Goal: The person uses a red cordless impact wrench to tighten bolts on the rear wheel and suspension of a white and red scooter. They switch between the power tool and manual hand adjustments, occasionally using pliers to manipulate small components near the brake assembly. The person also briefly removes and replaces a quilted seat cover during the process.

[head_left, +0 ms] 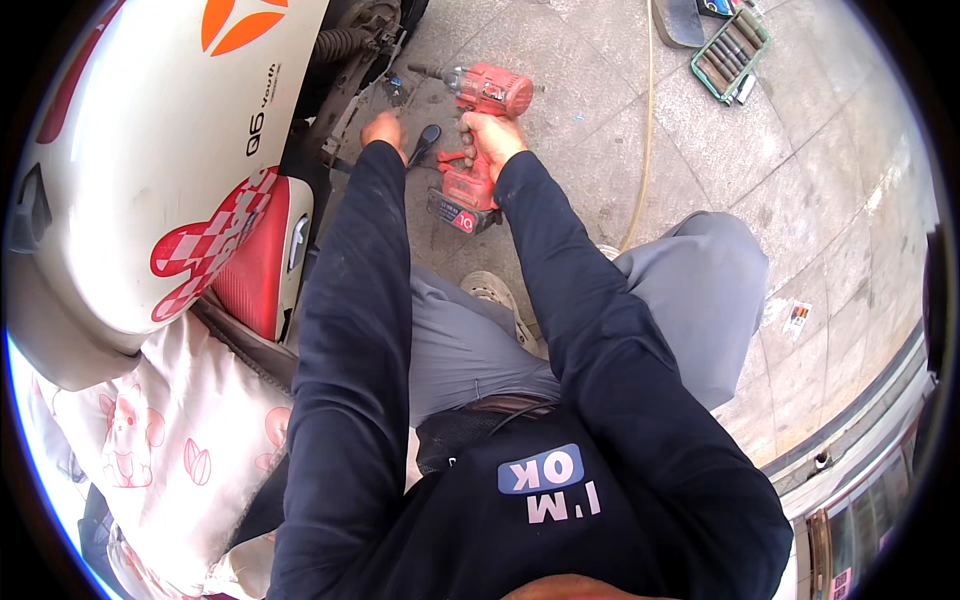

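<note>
My right hand (490,138) is wrapped round the grip of a red cordless impact wrench (495,90). Its nose points left, toward the scooter, and its battery hangs low near my knees. To the left, my left hand (385,132) is curled closed beside the scooter's dark underside (345,110); whatever its fingers hold is hidden. Just right of that hand, a dark tool with a rounded end (427,138) lies between it and the wrench. The white scooter body (150,130), with red and orange decals, fills the upper left.
A green case of sockets (732,55) lies open at the far right, beside a dark tray (680,22). A yellowish hose (647,150) runs along the paved floor (720,150). A pink-printed cloth cover (160,440) drapes at the lower left. A small card (797,319) lies right of my knee.
</note>
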A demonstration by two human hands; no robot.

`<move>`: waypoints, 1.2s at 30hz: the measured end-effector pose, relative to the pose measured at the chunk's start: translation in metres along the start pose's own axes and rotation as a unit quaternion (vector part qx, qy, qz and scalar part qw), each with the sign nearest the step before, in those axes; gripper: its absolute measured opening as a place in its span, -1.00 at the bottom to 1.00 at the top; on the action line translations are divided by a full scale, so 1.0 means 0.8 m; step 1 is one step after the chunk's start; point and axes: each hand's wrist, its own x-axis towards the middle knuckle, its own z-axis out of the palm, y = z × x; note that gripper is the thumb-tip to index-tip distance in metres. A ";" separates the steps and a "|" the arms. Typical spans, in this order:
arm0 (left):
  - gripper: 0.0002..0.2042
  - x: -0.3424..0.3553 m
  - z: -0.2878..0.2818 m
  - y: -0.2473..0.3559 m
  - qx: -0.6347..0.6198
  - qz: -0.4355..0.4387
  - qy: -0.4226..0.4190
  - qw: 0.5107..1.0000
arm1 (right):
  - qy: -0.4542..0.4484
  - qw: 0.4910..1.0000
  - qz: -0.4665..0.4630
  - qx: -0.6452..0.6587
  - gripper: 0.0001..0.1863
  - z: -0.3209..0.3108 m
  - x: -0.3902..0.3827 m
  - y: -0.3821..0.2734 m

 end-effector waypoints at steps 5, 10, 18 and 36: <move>-0.59 0.127 0.009 -0.101 -0.264 -0.049 0.030 0.963 | 0.060 0.990 -0.065 -0.107 -0.82 -0.027 -0.002 0.023; -0.56 0.303 -0.104 -0.103 0.048 0.190 0.058 0.979 | 0.050 0.992 -0.037 -0.112 -0.93 -0.022 -0.024 0.035; -0.53 0.299 -0.005 -0.087 0.338 0.352 -0.027 0.872 | 0.062 0.997 -0.032 -0.045 -0.91 -0.053 -0.047 0.012; -0.63 0.257 -0.041 -0.053 -0.015 0.307 0.082 0.948 | 0.012 0.987 -0.110 -0.121 -0.80 0.042 -0.019 0.000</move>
